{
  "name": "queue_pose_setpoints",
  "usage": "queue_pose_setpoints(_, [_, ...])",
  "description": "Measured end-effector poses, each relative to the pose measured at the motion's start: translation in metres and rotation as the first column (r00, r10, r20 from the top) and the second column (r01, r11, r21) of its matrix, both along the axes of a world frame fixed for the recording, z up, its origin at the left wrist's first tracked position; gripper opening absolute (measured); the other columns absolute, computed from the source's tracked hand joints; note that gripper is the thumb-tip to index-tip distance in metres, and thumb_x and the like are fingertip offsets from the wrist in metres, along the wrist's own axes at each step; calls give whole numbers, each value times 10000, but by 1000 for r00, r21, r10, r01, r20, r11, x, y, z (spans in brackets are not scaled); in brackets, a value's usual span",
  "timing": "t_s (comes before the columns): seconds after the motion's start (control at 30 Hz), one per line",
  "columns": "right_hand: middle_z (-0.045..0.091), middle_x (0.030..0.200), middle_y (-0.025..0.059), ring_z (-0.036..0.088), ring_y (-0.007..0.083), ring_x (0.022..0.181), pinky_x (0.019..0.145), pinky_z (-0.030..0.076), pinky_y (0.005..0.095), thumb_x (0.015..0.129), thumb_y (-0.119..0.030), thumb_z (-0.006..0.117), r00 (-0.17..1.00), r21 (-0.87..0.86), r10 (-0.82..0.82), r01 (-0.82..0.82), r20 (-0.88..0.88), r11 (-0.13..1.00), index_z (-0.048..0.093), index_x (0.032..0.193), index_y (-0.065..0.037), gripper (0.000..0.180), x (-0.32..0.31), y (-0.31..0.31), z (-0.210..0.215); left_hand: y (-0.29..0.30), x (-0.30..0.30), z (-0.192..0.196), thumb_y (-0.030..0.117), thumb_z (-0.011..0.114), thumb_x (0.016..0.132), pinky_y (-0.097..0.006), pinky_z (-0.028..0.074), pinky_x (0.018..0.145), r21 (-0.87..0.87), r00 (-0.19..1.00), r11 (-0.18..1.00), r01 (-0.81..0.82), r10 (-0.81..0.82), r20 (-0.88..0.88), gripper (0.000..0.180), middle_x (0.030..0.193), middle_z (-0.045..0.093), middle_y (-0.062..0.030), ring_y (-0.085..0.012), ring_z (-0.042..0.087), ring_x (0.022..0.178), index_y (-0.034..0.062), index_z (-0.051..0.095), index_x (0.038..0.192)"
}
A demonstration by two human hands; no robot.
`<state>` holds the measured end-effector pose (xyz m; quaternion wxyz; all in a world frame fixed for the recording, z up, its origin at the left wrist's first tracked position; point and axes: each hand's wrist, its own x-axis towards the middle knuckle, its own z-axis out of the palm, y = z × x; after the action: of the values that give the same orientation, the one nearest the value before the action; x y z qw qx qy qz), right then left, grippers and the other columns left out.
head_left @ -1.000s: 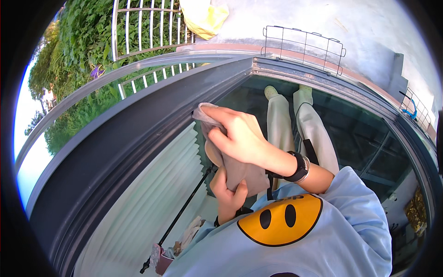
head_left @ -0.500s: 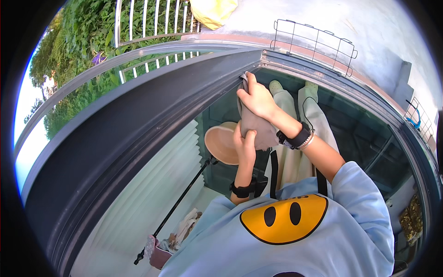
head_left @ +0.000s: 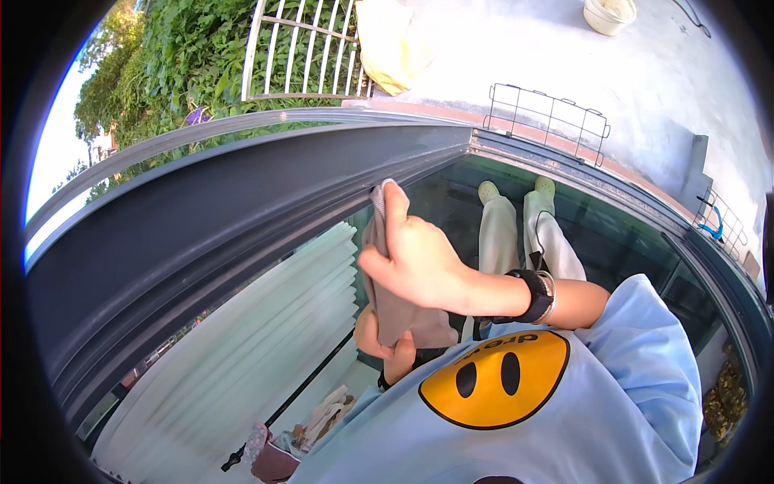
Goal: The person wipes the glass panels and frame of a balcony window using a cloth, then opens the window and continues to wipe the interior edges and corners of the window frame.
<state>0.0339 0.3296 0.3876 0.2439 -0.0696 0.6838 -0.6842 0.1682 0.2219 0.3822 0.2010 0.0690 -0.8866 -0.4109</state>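
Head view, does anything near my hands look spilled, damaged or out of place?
Nothing stands out: your right hand holds the cloth at the frame, your left hand grips it lower down; no spill or break shows.

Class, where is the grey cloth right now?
In the head view, near the centre, the grey cloth is held by the right hand above and left hand below, the dark frame on its left.
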Motion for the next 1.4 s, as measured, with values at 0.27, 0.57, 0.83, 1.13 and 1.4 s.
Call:
queue_pose_setpoints(0.27, [497,528,179,526,347,458,446,443,403,724,-182,523,941,-114,99,-143,-325,983,129,1223,178,731,4,9,97,12,-15,60,242,578,588,-279,414,545,-10,956,1000,-24,20,-294,324,670,584,-125,-207,553,578,-43,549,738])
queue_pose_setpoints(0.57, [528,541,149,532,319,441,413,428,399,691,-165,542,877,-263,-15,-128,-480,956,237,1245,25,660,-5,3,114,-2,-14,57,201,551,560,-276,415,545,-89,911,990,-106,61,-407,306,666,582,-123,-203,548,571,-43,554,745])
queue_pose_setpoints(0.83, [549,561,160,557,331,487,443,448,401,682,-186,551,920,-51,-118,106,-375,993,301,1254,-75,634,8,-8,1,-6,-23,-9,98,454,530,-274,437,623,-152,986,975,162,-167,-17,356,711,568,-140,-181,540,649,-84,549,820])
queue_pose_setpoints(1.13, [596,692,218,587,380,625,588,478,452,716,-249,491,995,268,34,-8,-92,963,301,1293,-148,615,2,17,-119,15,-37,-82,93,523,630,-337,399,494,-6,858,955,298,-265,440,165,580,469,-163,-251,437,483,-34,505,735])
queue_pose_setpoints(1.4, [612,903,226,594,372,826,754,469,438,739,-331,494,995,322,20,-51,99,945,355,1271,-132,585,-8,11,-160,19,-60,-91,131,560,662,-370,405,490,-10,777,961,276,-217,591,176,568,503,-195,-349,509,505,-22,525,741])
